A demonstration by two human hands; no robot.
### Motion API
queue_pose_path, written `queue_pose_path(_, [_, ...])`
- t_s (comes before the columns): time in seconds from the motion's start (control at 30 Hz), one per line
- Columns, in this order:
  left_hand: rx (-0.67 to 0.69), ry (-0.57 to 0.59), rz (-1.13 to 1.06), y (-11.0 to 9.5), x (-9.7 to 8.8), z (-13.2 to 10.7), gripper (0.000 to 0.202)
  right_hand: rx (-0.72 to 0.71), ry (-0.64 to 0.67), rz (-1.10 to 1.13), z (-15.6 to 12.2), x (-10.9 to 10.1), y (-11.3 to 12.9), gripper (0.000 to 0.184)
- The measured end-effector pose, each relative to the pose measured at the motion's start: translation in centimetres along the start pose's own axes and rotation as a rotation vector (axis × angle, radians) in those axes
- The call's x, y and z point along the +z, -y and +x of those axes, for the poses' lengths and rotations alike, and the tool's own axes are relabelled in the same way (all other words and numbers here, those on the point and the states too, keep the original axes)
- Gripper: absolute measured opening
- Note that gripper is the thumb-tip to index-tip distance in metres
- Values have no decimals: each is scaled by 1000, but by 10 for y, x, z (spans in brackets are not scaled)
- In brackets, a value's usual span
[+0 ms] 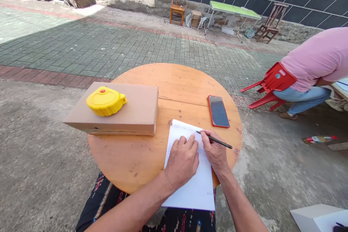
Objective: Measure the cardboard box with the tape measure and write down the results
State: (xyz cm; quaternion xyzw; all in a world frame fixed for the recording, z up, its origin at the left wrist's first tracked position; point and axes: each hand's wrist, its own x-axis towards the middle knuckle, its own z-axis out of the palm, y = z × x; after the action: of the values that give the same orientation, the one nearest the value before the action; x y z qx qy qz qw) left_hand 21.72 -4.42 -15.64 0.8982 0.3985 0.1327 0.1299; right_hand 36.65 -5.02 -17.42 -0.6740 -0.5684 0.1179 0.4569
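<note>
White paper (197,192) overhangs the near edge of the round wooden tabletop (130,156). My left hand (183,159) rests on the paper, loosely spread; my right hand (216,152) pinches a slim black pen (220,142)

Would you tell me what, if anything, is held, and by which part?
A black pen is held near its writing tip, in the right hand.

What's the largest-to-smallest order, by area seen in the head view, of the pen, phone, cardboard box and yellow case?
1. Cardboard box
2. Yellow case
3. Phone
4. Pen, thin and partly covered by the right hand
</note>
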Motion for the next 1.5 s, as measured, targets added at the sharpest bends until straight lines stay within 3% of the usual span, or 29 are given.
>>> queue_pose_path(1.5, [-8,-8,-16,0,-2,1,24,-54,57,-58,2,0,4,16])
